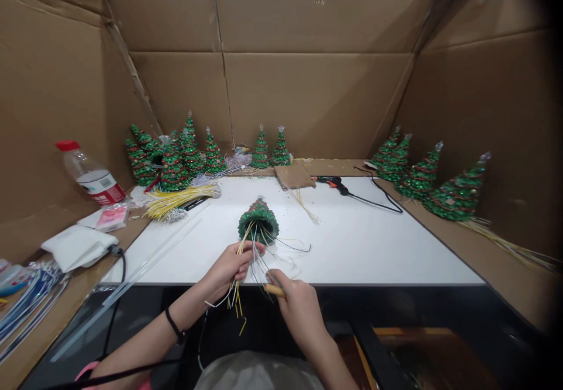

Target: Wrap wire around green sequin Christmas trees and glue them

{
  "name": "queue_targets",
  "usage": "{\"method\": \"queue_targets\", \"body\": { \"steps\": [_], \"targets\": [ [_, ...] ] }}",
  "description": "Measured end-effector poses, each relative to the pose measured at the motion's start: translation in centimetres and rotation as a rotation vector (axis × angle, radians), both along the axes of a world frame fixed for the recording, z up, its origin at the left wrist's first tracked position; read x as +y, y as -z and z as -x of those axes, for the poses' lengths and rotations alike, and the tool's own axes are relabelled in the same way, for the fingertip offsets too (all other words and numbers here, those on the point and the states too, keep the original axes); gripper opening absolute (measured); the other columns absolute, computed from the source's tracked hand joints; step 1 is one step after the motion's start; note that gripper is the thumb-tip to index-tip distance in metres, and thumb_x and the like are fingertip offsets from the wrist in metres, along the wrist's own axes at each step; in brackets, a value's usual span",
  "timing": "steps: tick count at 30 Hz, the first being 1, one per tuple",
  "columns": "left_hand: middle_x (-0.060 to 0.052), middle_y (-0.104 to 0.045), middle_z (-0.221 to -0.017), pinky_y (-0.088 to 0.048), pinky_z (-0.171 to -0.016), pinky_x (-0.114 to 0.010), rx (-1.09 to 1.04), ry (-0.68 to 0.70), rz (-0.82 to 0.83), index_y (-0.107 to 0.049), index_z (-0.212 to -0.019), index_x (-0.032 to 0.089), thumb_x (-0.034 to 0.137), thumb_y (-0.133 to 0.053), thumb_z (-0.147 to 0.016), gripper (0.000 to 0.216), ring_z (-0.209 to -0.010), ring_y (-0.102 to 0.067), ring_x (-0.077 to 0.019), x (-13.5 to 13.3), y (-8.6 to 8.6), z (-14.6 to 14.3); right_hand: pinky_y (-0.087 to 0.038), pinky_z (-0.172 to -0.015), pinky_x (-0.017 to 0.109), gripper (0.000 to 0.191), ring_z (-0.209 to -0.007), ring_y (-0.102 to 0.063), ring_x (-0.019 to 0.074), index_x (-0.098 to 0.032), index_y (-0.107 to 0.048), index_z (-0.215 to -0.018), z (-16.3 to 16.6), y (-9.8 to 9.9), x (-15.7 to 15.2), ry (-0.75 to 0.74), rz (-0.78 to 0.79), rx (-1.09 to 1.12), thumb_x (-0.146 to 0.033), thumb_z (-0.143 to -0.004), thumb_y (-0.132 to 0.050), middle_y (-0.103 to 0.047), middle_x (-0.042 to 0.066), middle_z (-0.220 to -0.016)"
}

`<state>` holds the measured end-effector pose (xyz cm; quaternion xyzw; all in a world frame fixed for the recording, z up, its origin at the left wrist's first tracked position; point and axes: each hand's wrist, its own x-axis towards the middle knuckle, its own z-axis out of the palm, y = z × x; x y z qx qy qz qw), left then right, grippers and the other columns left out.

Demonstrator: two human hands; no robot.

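A small green Christmas tree (258, 209) lies on its side on the white tabletop, its hollow base towards me. Thin yellow, white and dark wires (247, 230) trail out of the opening. My left hand (231, 268) is closed around a bunch of these wires just in front of the base. Closed in my right hand (297, 303) is a tool with a light wooden handle (274, 290); its working end is too fine to make out. Some loose wires run close to the right fingertips.
More decorated trees stand at the left (173, 164), the back (260, 148) and the right (457, 190). A glue gun (334, 185) with a black cord lies behind, near a cardboard piece (294, 177). A yellow wire bundle (180, 199), clear glue sticks (132, 281) and a bottle (92, 176) are leftward.
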<state>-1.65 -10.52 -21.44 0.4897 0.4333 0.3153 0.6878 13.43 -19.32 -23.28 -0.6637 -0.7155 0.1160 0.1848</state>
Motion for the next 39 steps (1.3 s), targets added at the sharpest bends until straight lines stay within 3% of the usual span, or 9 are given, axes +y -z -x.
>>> {"method": "queue_targets", "body": {
  "steps": [3, 8, 11, 16, 21, 25, 29, 34, 39],
  "targets": [
    [0.006, -0.045, -0.060, -0.013, -0.034, -0.014, -0.026, 0.010, 0.004, -0.059, -0.092, 0.014, 0.031, -0.065, -0.071, 0.028, -0.036, -0.020, 0.0012, 0.0, -0.2, 0.2, -0.023, -0.052, 0.024, 0.027, -0.066, -0.065, 0.0183, -0.030, -0.059, -0.107, 0.5, -0.1, -0.1, -0.011, 0.002, 0.016, -0.020, -0.091, -0.041, -0.069, 0.003, -0.073],
    [0.013, -0.024, -0.041, -0.016, -0.033, -0.014, 0.057, 0.024, -0.058, -0.056, -0.098, 0.016, 0.037, -0.058, -0.076, 0.031, -0.031, -0.020, -0.0030, -0.3, 0.2, -0.2, -0.022, -0.051, 0.025, 0.031, -0.067, -0.064, 0.0201, -0.031, -0.054, -0.117, 1.1, -0.4, -0.5, -0.080, 0.013, 0.046, -0.025, -0.092, -0.037, -0.070, 0.004, -0.076],
    [0.011, -0.034, -0.045, -0.024, -0.033, -0.016, 0.118, -0.021, -0.136, -0.054, -0.099, 0.017, 0.040, -0.052, -0.079, 0.031, -0.032, -0.029, -0.0051, -0.4, 0.9, -0.3, -0.021, -0.051, 0.025, 0.036, -0.065, -0.063, 0.0203, -0.029, -0.054, -0.116, 0.5, -0.6, -1.0, -0.044, 0.066, 0.027, -0.015, -0.086, -0.040, -0.069, 0.003, -0.074],
    [0.004, -0.048, -0.064, -0.040, -0.051, -0.019, 0.107, -0.109, -0.242, -0.054, -0.086, 0.015, 0.034, -0.056, -0.077, 0.022, -0.048, -0.047, -0.0065, -0.4, 1.5, -0.4, -0.029, -0.055, 0.023, 0.029, -0.066, -0.059, 0.0174, -0.025, -0.063, -0.090, -2.7, -2.1, -3.1, -0.017, 0.222, 0.175, -0.009, -0.077, -0.043, -0.066, 0.002, -0.073],
    [0.003, -0.052, -0.069, -0.041, -0.055, -0.021, 0.081, -0.130, -0.152, -0.052, -0.091, 0.017, 0.031, -0.064, -0.070, 0.028, -0.056, -0.053, -0.0101, -1.2, 0.6, -0.5, -0.039, -0.066, 0.024, 0.031, -0.074, -0.057, 0.0169, -0.027, -0.063, -0.108, -5.6, -4.5, -4.3, -0.165, 0.214, 0.441, -0.023, -0.083, -0.044, -0.065, 0.001, -0.080],
    [0.007, -0.044, -0.062, -0.035, -0.049, -0.019, 0.033, -0.131, -0.108, -0.050, -0.089, 0.018, 0.030, -0.065, -0.069, 0.028, -0.048, -0.043, -0.0067, -1.7, 0.2, -0.5, -0.036, -0.054, 0.024, 0.038, -0.055, -0.050, 0.0142, -0.019, -0.058, -0.113, -6.0, -5.2, -1.6, -0.008, 0.039, 0.559, -0.038, -0.092, -0.033, -0.054, -0.001, -0.059],
    [0.008, -0.039, -0.063, -0.032, -0.047, -0.018, -0.009, -0.151, -0.078, -0.049, -0.089, 0.018, 0.027, -0.068, -0.065, 0.032, -0.048, -0.035, -0.0045, -1.7, 0.3, -0.5, -0.040, -0.078, 0.028, 0.028, -0.087, -0.056, 0.0174, -0.020, -0.061, -0.104, -5.0, -4.0, 2.5, 0.004, -0.165, 0.471, -0.030, -0.089, -0.039, -0.063, 0.005, -0.093],
    [0.006, -0.045, -0.065, -0.033, -0.048, -0.019, -0.015, -0.130, -0.009, -0.049, -0.093, 0.018, 0.036, -0.068, -0.067, 0.037, -0.050, -0.041, -0.0059, -1.6, 0.2, -0.4, -0.040, -0.078, 0.028, 0.026, -0.089, -0.057, 0.0184, -0.019, -0.065, -0.095, -3.5, -2.4, 5.1, -0.040, -0.053, 0.434, -0.016, -0.079, -0.045, -0.066, 0.005, -0.094],
    [0.007, -0.042, -0.064, -0.019, -0.041, -0.016, -0.135, -0.097, 0.022, -0.048, -0.093, 0.018, 0.034, -0.068, -0.067, 0.037, -0.043, -0.027, -0.0011, -1.6, 0.4, -0.2, -0.037, -0.064, 0.022, 0.023, -0.074, -0.056, 0.0161, -0.017, -0.067, -0.085, -2.9, -2.5, 5.6, -0.084, 0.074, 0.403, -0.014, -0.075, -0.047, -0.067, 0.004, -0.081]
  ]
}}
